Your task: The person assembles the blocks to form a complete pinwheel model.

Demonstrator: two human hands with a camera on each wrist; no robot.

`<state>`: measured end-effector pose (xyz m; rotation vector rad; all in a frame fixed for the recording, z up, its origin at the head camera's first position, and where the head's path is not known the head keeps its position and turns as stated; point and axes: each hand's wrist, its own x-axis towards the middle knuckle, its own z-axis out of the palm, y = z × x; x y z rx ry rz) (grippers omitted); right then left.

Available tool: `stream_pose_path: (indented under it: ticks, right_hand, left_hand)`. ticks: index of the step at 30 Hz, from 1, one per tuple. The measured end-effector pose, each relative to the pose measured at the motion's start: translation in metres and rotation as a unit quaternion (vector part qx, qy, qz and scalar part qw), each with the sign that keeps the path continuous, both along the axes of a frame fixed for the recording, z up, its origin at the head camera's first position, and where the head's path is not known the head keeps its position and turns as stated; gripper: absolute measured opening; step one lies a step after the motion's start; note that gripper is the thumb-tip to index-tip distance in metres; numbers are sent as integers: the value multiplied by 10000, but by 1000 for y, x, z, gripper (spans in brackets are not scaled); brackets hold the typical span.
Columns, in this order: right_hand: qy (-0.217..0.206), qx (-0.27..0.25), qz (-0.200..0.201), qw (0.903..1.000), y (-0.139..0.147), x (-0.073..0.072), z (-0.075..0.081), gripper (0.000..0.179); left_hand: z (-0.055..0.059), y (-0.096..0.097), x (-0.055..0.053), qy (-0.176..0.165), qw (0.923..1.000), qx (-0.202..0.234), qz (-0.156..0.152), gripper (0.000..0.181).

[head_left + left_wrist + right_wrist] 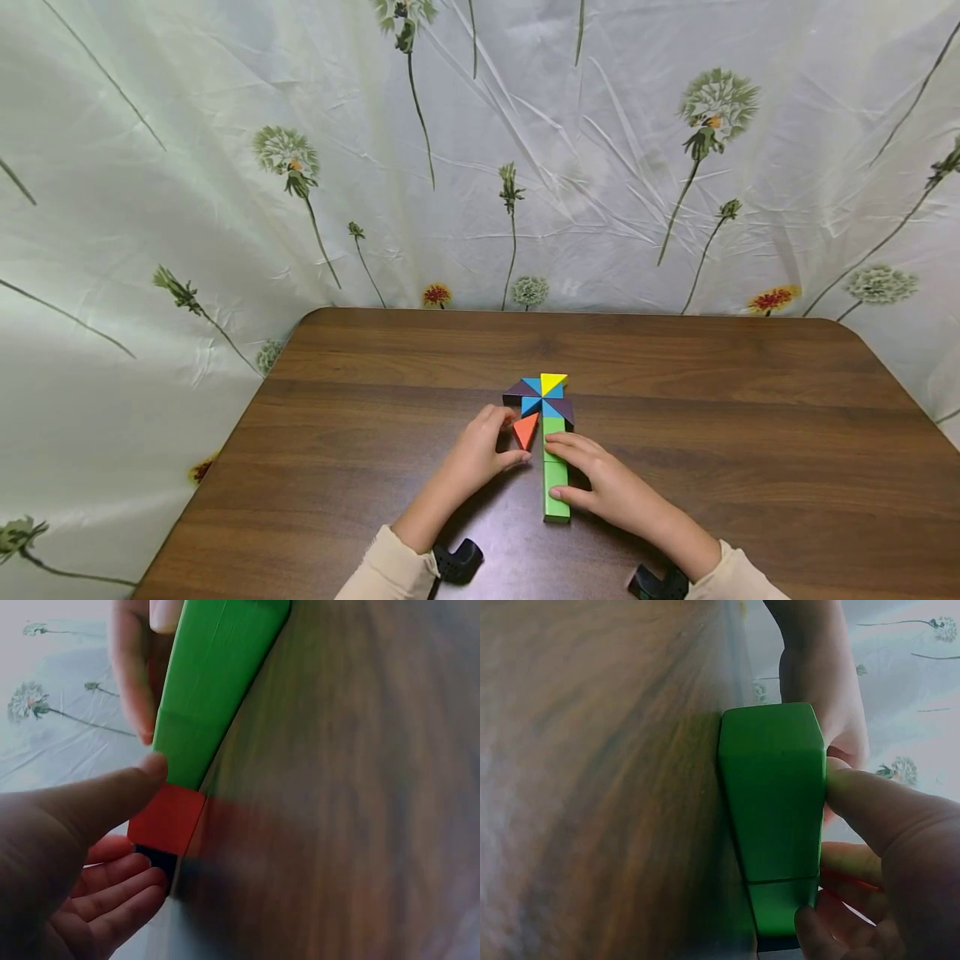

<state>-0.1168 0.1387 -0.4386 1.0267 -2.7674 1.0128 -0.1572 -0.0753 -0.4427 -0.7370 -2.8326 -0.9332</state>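
Observation:
In the head view my left hand [480, 446] pinches an orange-red triangular block [526, 431] between thumb and fingers. The block lies close beside a row of two green blocks [556, 479], placed end to end. My right hand [611, 483] rests on this green row, its thumb on the near block and fingertips on the far one. At the row's far end sits a pinwheel of triangular blocks: a yellow one [552, 383], several blue ones [531, 406] and dark purple ones [519, 389]. The left wrist view shows the orange-red block [166, 819] against the green side.
The brown wooden table [720, 375] has rounded far corners. A white curtain [600, 167] printed with dandelions hangs behind it and along its left side. Black wrist devices [459, 562] show below both hands, next to cream sleeves [393, 567].

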Motion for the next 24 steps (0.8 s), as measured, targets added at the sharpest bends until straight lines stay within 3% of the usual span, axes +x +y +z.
stream_pose_path:
  ticks: [11,24]
  right_hand:
    - [-169,93,-48,9998,0,0,2,55]
    - [-116,41,-29,9999,0,0,0,56]
  left_hand:
    - [6,-1,-1,-326,9995,-8,-49,40]
    - [1,14,6,115,9993,241,265,39]
